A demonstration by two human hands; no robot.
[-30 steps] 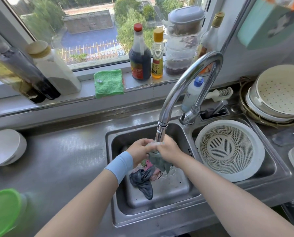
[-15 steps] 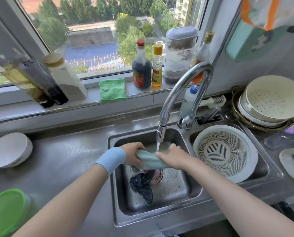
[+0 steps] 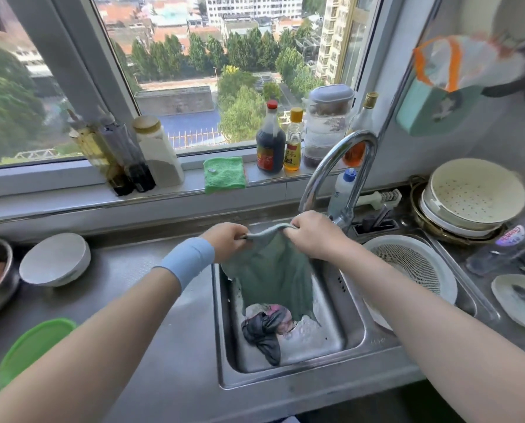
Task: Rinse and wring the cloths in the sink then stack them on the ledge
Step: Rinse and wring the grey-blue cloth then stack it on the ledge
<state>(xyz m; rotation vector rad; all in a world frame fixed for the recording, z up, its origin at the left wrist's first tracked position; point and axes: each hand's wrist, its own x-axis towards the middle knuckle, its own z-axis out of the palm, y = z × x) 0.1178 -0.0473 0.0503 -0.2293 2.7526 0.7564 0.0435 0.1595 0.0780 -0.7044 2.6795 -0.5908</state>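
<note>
A grey-green cloth (image 3: pixel 270 273) hangs spread out above the left sink basin (image 3: pixel 313 377). My left hand (image 3: pixel 227 241) grips its top left corner and my right hand (image 3: pixel 311 235) grips its top right corner. A dark grey cloth (image 3: pixel 262 331) lies bunched with a pink cloth (image 3: pixel 278 309) on the basin floor under it. A folded bright green cloth (image 3: pixel 224 174) lies flat on the window ledge (image 3: pixel 56 193). The curved tap (image 3: pixel 340 166) stands just behind my right hand; its spout is hidden by the hand.
Bottles (image 3: pixel 270 138) and stacked tubs (image 3: pixel 326 123) line the ledge right of the green cloth, jars (image 3: pixel 157 151) stand to its left. A white colander (image 3: pixel 407 270) fills the right basin. An upturned bowl (image 3: pixel 55 259) and a green lid (image 3: pixel 33 346) sit on the left counter.
The twisted cloth has been lifted from under the tap and shaken open, so it now hangs flat between both raised hands. The view has tilted upward.
</note>
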